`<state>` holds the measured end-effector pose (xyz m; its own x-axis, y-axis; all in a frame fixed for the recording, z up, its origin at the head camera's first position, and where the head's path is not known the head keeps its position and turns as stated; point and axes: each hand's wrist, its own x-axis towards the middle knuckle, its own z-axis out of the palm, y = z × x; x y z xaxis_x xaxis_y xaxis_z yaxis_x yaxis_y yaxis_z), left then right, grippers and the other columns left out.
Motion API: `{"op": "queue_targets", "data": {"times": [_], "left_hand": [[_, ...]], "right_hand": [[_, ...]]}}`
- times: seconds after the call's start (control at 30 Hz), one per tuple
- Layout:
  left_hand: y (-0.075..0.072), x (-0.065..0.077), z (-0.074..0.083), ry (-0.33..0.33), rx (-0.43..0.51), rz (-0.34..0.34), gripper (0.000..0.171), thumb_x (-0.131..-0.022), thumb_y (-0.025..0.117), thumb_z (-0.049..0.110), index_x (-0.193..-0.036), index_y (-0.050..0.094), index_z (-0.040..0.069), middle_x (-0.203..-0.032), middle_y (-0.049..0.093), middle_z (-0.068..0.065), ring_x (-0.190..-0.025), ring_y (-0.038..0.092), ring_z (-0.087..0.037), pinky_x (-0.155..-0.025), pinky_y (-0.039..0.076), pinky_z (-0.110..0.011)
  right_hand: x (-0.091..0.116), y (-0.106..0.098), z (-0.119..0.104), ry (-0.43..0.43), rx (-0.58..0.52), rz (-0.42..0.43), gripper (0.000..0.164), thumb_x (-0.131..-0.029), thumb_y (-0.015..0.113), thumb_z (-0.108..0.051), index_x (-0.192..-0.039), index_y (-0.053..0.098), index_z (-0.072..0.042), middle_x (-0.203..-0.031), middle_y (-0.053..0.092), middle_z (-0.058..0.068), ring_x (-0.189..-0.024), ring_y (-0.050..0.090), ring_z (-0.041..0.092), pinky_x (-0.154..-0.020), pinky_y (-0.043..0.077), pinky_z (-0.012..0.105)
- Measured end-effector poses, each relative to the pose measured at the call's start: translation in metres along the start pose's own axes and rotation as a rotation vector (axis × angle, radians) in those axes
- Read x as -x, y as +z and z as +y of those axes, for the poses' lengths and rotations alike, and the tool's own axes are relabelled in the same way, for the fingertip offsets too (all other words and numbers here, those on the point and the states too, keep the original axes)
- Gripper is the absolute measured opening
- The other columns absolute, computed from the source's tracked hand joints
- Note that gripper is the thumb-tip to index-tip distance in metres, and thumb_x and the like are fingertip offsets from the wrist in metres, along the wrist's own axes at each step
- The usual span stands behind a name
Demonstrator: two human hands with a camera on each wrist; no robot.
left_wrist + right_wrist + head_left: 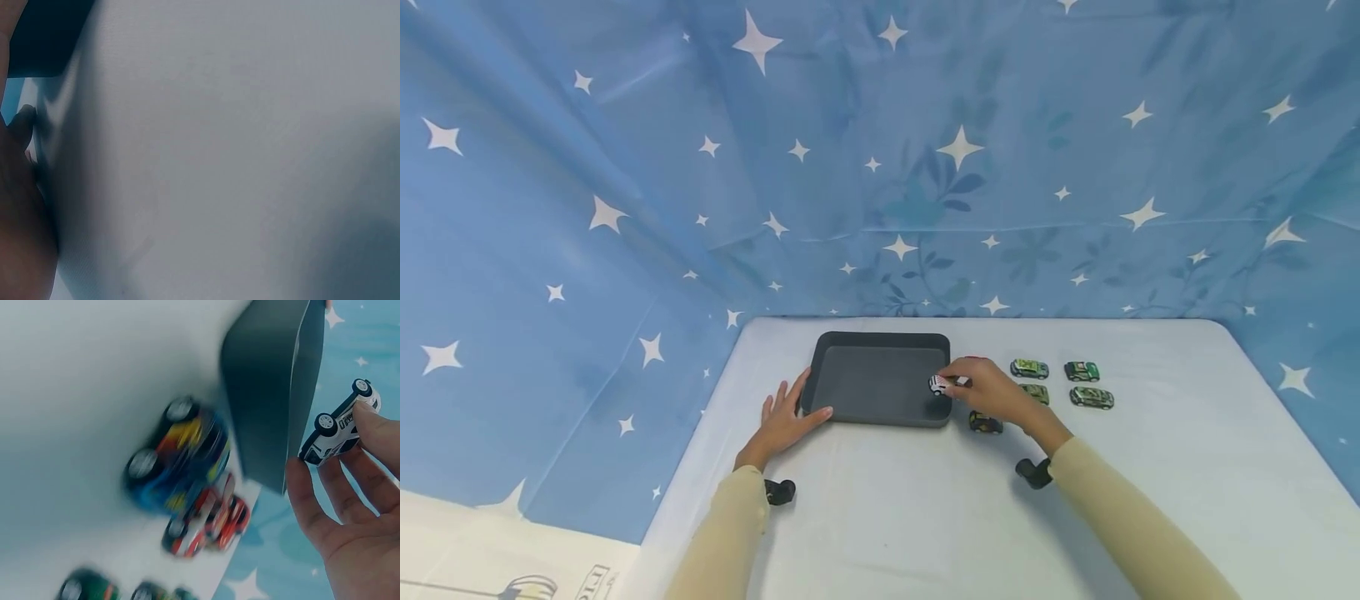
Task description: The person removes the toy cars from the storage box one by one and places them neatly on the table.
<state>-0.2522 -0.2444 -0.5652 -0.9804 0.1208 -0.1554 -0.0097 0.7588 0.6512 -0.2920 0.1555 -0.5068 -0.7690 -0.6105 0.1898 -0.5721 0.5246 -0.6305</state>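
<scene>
A white toy car (342, 428) with black wheels is pinched between the thumb and fingertips of my right hand (996, 393). In the head view it overlaps the right end of a dark grey rectangular tray (880, 375). The right wrist view has the car beside the tray's wall (262, 394), above the rim. My left hand (785, 427) touches the tray's front left corner with fingers spread and thumb along the front edge. Only part of that hand shows in the left wrist view. The tray's visible floor is bare.
Right of the tray, a dark toy car (985, 422) stands below my right hand. A red-and-white one (206, 519) is partly hidden in the head view. Several green toy cars (1092, 397) stand farther right on the white table (887, 517). A starry blue curtain (850, 167) hangs behind.
</scene>
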Motion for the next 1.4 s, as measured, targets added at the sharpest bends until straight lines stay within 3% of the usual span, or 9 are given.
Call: {"op": "queue_targets", "data": {"times": [0.23,0.37,0.57,0.77,1.1,1.4], "left_hand": [[0.001,0.001,-0.003,0.0,-0.003,0.011,0.093,-0.086,0.06,0.065,-0.156,0.003,0.042,-0.164,0.012,-0.008,-0.15,-0.006,-0.032,-0.115,-0.013,-0.057],[-0.002,0.002,0.001,0.005,0.006,0.005,0.094,-0.086,0.061,0.064,-0.157,0.005,0.04,-0.164,0.012,-0.009,-0.15,-0.006,-0.033,-0.115,-0.013,-0.057],[-0.004,-0.002,0.003,0.009,-0.005,-0.002,0.093,-0.086,0.06,0.065,-0.156,0.003,0.042,-0.164,0.01,-0.01,-0.15,-0.007,-0.034,-0.115,-0.013,-0.059],[-0.003,-0.004,0.005,0.018,-0.004,-0.003,0.093,-0.086,0.061,0.065,-0.156,0.004,0.042,-0.164,0.012,-0.007,-0.15,-0.006,-0.032,-0.116,-0.012,-0.056],[0.003,0.003,-0.008,0.001,-0.019,-0.002,0.094,-0.087,0.059,0.065,-0.157,0.003,0.039,-0.163,0.011,-0.012,-0.15,-0.006,-0.035,-0.115,-0.013,-0.058],[0.003,0.001,-0.007,0.04,-0.008,0.028,0.094,-0.086,0.062,0.063,-0.158,0.008,0.034,-0.162,0.016,-0.013,-0.149,-0.002,-0.038,-0.115,-0.01,-0.059]], "right_hand": [[0.025,-0.019,0.019,0.061,0.055,-0.012,0.027,-0.092,0.07,-0.015,-0.118,0.07,-0.008,-0.111,0.069,0.002,-0.099,0.065,0.018,-0.08,0.057,0.034],[0.048,-0.03,0.024,0.128,0.088,0.01,0.028,-0.092,0.069,-0.015,-0.118,0.07,-0.007,-0.11,0.069,0.003,-0.1,0.064,0.02,-0.081,0.057,0.038],[0.08,-0.047,0.036,0.152,0.143,0.043,0.027,-0.091,0.07,-0.013,-0.117,0.07,-0.006,-0.113,0.069,0.009,-0.1,0.066,0.024,-0.078,0.057,0.039],[0.105,-0.062,0.047,0.213,0.179,0.06,0.027,-0.089,0.071,-0.011,-0.116,0.071,-0.006,-0.104,0.07,0.002,-0.093,0.064,0.018,-0.073,0.057,0.034],[0.135,-0.068,0.063,0.226,0.201,0.083,0.022,-0.088,0.072,-0.009,-0.109,0.073,-0.004,-0.105,0.072,0.007,-0.099,0.066,0.029,-0.079,0.056,0.043],[0.156,-0.065,0.077,0.287,0.224,0.09,0.025,-0.086,0.073,-0.005,-0.11,0.072,0.0,-0.11,0.07,0.015,-0.105,0.065,0.037,-0.082,0.056,0.048]]}}
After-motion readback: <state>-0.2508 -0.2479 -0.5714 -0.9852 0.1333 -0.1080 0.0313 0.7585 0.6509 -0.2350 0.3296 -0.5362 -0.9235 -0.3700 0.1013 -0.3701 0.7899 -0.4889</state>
